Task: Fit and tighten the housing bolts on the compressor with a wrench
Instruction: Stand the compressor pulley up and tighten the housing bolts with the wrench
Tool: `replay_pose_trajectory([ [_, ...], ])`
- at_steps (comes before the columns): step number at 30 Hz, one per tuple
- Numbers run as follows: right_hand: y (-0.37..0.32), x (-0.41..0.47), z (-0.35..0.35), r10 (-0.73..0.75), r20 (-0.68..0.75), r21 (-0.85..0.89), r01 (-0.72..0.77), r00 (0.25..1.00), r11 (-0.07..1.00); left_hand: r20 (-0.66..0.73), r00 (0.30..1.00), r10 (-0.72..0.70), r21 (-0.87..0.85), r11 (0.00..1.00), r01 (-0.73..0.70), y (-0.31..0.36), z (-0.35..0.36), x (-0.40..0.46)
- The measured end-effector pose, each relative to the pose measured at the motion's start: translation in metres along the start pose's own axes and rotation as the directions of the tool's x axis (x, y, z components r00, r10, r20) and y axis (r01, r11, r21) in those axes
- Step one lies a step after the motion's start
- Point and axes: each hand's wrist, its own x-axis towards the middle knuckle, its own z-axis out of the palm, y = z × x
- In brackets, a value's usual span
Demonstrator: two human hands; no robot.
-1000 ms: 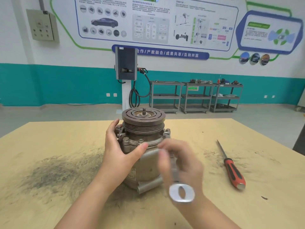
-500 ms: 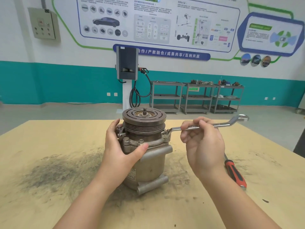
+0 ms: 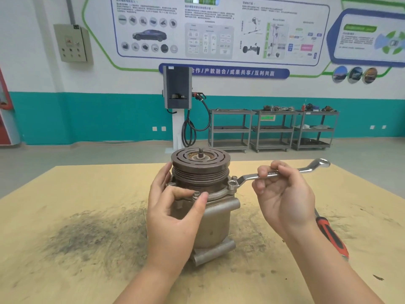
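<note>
Tightening is the step I judge myself to be in: the ring end of my long, shiny steel wrench (image 3: 278, 172) sits over a bolt at the right-hand ear of the flange, and its shaft runs out level to the right, with the free ring end past my knuckles.

My right hand (image 3: 282, 194) grips the shaft near its middle, palm turned towards me, fingers curled over the top of the steel and the thumb tucked below.

My left hand (image 3: 175, 207) wraps the near left side of the grey cast-metal compressor (image 3: 214, 220), which stands upright in the middle of the pale wooden bench (image 3: 65, 194) with its dark, grooved pulley (image 3: 200, 165) uppermost. Thumb and forefinger come together around a small silvery bolt head (image 3: 196, 194) standing proud on the front of the flange, pinching or just touching it, I cannot say which; the other fingers curve round the far side under the pulley.

Next, I reckon, comes a swing of the shaft about that right-hand bolt while my left hand braces the body against turning. The ring must stay square and fully down on the head, or it may slip. The front bolt looks as though it will want the wrench too.

A red-and-black-handled screwdriver (image 3: 331, 238) lies on the bench beyond my right forearm, untouched.
</note>
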Motion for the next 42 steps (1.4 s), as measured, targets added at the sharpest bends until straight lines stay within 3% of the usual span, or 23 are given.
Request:
replay_pose_trajectory([
  [4, -0.005, 0.011, -0.001, 0.107, 0.038, -0.048, -0.105, 0.994, 0.993, 0.039, 0.999, -0.002, -0.102, 0.995, 0.006, -0.001, -0.003, 0.001],
  [8, -0.006, 0.018, 0.001, 0.193, 0.005, -0.071, -0.192, 0.981, 0.979, 0.085, 0.996, 0.027, -0.061, 0.998, -0.022, -0.001, -0.004, 0.001],
  [14, 0.017, -0.021, -0.002, -0.023, -0.19, 0.101, 0.043, 0.981, 0.994, 0.016, 1.0, -0.009, -0.078, 0.997, 0.01, -0.003, 0.0, 0.002],
  [19, 0.024, -0.05, 0.004, -0.198, -0.12, -0.032, 0.196, 0.973, 0.98, 0.037, 0.999, -0.014, -0.071, 0.997, 0.016, -0.006, -0.002, 0.002],
  [22, 0.017, -0.047, 0.01, -0.228, -0.087, -0.118, 0.217, 0.97, 0.969, 0.041, 0.999, -0.025, -0.06, 0.998, 0.027, -0.003, -0.001, 0.001],
  [28, -0.01, 0.002, 0.022, -0.05, -0.137, -0.315, 0.004, 0.989, 0.949, 0.02, 0.999, -0.037, -0.075, 0.996, 0.038, -0.002, 0.0, 0.002],
  [34, -0.007, 0.02, 0.01, 0.271, -0.115, -0.1, -0.283, 0.956, 0.954, 0.056, 0.998, -0.019, -0.055, 0.998, 0.022, 0.002, 0.0, 0.002],
  [36, -0.008, 0.027, 0.01, 0.341, -0.083, -0.105, -0.348, 0.937, 0.932, 0.034, 0.999, -0.033, -0.045, 0.998, 0.035, 0.003, 0.0, 0.003],
  [39, -0.008, 0.033, 0.012, 0.342, -0.05, -0.153, -0.345, 0.938, 0.926, 0.012, 1.0, -0.028, -0.047, 0.998, 0.029, -0.004, 0.0, 0.003],
  [42, -0.003, 0.026, 0.008, 0.239, -0.055, -0.112, -0.243, 0.97, 0.963, 0.028, 0.999, -0.033, -0.059, 0.998, 0.035, -0.006, 0.0, 0.002],
])
